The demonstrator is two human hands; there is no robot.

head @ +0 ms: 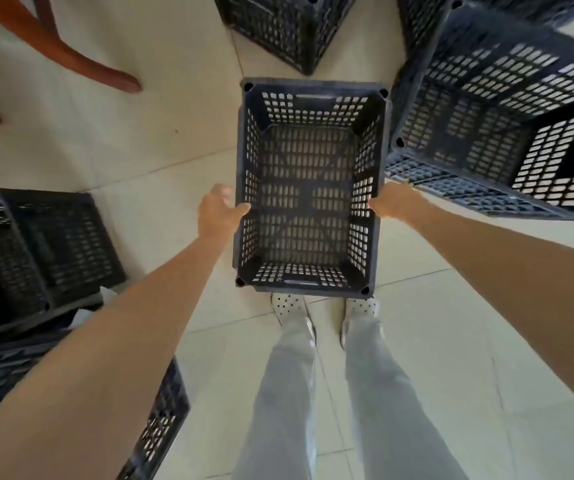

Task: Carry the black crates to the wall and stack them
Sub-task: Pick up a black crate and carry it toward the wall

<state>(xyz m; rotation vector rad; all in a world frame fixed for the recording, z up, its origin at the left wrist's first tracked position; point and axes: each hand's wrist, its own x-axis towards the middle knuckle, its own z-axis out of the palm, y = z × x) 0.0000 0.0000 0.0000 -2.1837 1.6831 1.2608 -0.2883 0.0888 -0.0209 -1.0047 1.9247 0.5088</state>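
An empty black slotted crate (309, 98) hangs upright just in front of my feet, seen from straight above. My left hand (218, 211) grips its left long rim, thumb hooked inside. My right hand (391, 202) grips the right long rim the same way. Both arms are stretched down and forward. Whether the crate's bottom touches the floor cannot be told.
More black crates surround me: one tilted crate (507, 109) at the right, one (285, 26) ahead, stacked ones (36, 251) at the left and one (161, 420) by my left leg. Curved wooden chair legs (71, 53) stand at the upper left on pale floor tiles (161, 140).
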